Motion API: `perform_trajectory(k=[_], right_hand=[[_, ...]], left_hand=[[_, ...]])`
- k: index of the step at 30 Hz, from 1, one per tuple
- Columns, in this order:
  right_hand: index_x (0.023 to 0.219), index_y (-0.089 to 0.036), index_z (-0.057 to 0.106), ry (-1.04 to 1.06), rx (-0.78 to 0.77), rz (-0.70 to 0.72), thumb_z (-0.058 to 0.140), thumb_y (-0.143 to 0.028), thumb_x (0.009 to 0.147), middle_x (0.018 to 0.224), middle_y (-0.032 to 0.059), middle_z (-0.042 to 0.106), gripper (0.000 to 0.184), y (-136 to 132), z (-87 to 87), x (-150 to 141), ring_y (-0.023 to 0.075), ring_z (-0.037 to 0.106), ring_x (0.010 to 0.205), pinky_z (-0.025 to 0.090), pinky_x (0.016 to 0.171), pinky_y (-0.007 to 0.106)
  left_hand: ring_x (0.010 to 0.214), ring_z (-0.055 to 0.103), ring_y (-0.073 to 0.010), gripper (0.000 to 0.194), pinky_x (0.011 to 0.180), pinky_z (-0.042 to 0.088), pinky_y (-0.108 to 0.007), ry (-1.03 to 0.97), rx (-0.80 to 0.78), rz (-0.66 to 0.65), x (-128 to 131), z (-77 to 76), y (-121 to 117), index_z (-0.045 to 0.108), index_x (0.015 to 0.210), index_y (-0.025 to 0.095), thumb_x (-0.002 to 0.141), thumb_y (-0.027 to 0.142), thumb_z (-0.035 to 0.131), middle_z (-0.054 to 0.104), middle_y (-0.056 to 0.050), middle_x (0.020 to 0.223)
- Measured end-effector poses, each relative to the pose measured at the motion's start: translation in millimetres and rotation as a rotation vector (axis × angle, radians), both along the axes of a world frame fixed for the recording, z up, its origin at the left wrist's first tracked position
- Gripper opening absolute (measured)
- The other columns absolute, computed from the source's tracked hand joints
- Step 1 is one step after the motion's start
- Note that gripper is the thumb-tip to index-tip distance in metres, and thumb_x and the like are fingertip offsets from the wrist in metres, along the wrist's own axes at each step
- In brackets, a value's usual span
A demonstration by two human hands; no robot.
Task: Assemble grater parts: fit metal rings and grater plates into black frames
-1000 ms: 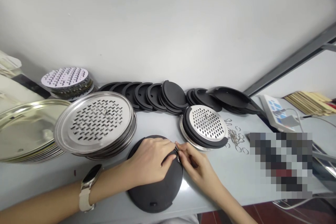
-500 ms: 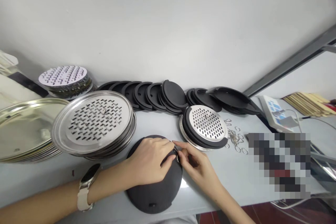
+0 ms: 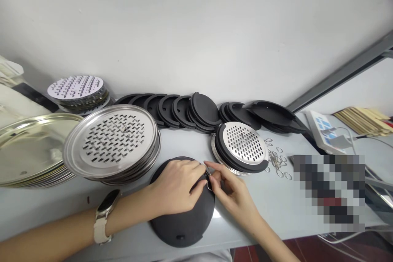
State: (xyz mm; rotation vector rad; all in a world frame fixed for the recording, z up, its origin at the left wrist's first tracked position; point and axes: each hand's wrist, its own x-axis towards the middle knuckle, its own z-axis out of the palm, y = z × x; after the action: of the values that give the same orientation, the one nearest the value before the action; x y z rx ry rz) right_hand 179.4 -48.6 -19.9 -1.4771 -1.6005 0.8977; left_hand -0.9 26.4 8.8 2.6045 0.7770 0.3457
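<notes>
Left hand [image 3: 175, 186] on black disc rim [image 3: 211, 213], right hand [image 3: 235, 200] beside (steel stack [image 3: 110, 143] close).

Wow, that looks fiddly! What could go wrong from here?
The small metal ring by the right hand looks tiny, so it could slip and be lost among the loose wire rings. The black disc under the left hand sits right at the table's edge, so it might tip off if pressed or nudged.
</notes>
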Motion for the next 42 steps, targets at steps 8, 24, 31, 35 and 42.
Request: perform_trajectory(k=[8,24,31,35,42], right_hand=[[0.127,-0.018,0.053,0.031,-0.001,-0.035,0.051,-0.029,0.094,0.073,-0.0014,0.05,0.035,-0.1,-1.8,-0.7,0.0128,0.049,0.065,0.045,0.062,0.023],[0.118,-0.022,0.062,-0.083,0.105,-0.026,0.052,-0.023,0.094,0.082,0.0026,0.058,0.027,-1.9,3.2,1.9,0.0168,0.057,0.076,0.048,0.072,0.029],[0.125,-0.024,0.06,-0.096,0.138,-0.008,0.051,-0.021,0.094,0.082,0.0026,0.057,0.032,0.1,3.9,0.0,0.0169,0.056,0.075,0.048,0.071,0.03],[0.127,-0.024,0.059,-0.113,0.153,0.006,0.051,-0.02,0.094,0.078,0.0015,0.056,0.035,0.5,6.4,-0.9,0.0163,0.056,0.072,0.049,0.071,0.03],[0.12,-0.024,0.061,-0.128,0.163,0.011,0.051,-0.02,0.093,0.089,0.0047,0.059,0.029,1.3,6.1,-1.5,0.0181,0.058,0.081,0.05,0.075,0.031]], left_hand=[[0.073,0.057,-0.0182,0.008,0.063,0.037,-0.032,0.02,0.013,0.001,0.6,1.4,0.0,0.053,0.084,0.019,0.088,0.023,0.046,0.06,-0.001,0.081],[0.075,0.058,-0.0197,0.014,0.064,0.041,-0.034,0.008,0.03,0.006,0.7,-0.8,0.2,0.057,0.092,0.018,0.091,0.025,0.045,0.061,-0.002,0.084],[0.075,0.059,-0.0197,0.012,0.064,0.042,-0.034,-0.002,0.026,0.01,0.8,-0.1,0.3,0.057,0.092,0.018,0.09,0.024,0.046,0.061,-0.002,0.085],[0.075,0.059,-0.0195,0.013,0.064,0.042,-0.034,0.001,0.036,0.008,0.5,-0.5,0.6,0.057,0.091,0.018,0.09,0.024,0.046,0.061,-0.002,0.084],[0.077,0.059,-0.0204,0.016,0.066,0.043,-0.034,0.024,0.037,0.006,1.0,-1.6,1.5,0.057,0.097,0.018,0.091,0.025,0.044,0.062,-0.003,0.087]])
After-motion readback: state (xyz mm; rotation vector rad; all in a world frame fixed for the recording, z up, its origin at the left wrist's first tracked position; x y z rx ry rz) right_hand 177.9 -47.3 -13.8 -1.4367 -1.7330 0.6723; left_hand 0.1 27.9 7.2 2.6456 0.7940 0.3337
